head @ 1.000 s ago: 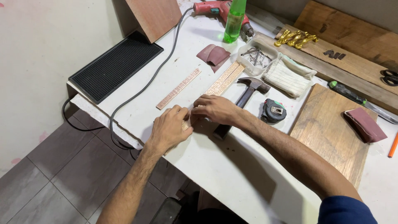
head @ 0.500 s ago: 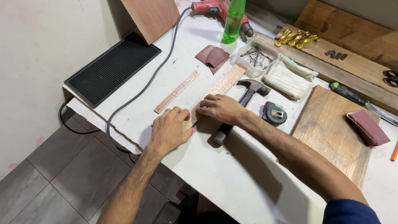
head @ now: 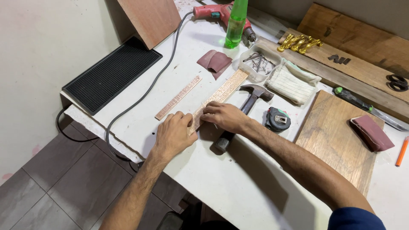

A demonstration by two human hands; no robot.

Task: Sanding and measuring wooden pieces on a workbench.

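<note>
One white table [head: 221, 183] carries everything, with one black ribbed mat [head: 111, 75] at its left end and one brown board [head: 338, 136] at the right. On the table lie two patterned wooden strips: a wider strip [head: 221, 94] and a thin strip [head: 179, 97] just beside it on the left. Both run long-axis diagonally, from near the hands up and away toward the far right. The left hand [head: 172, 135] lies flat, fingers together, pressing the near end of the wider strip; the right hand [head: 223, 117] pinches the same strip from the other side, fingertips closed on its edge. One hammer [head: 240, 115] lies just beside the right hand, and one tape measure [head: 277, 120] lies near the wrist.
</note>
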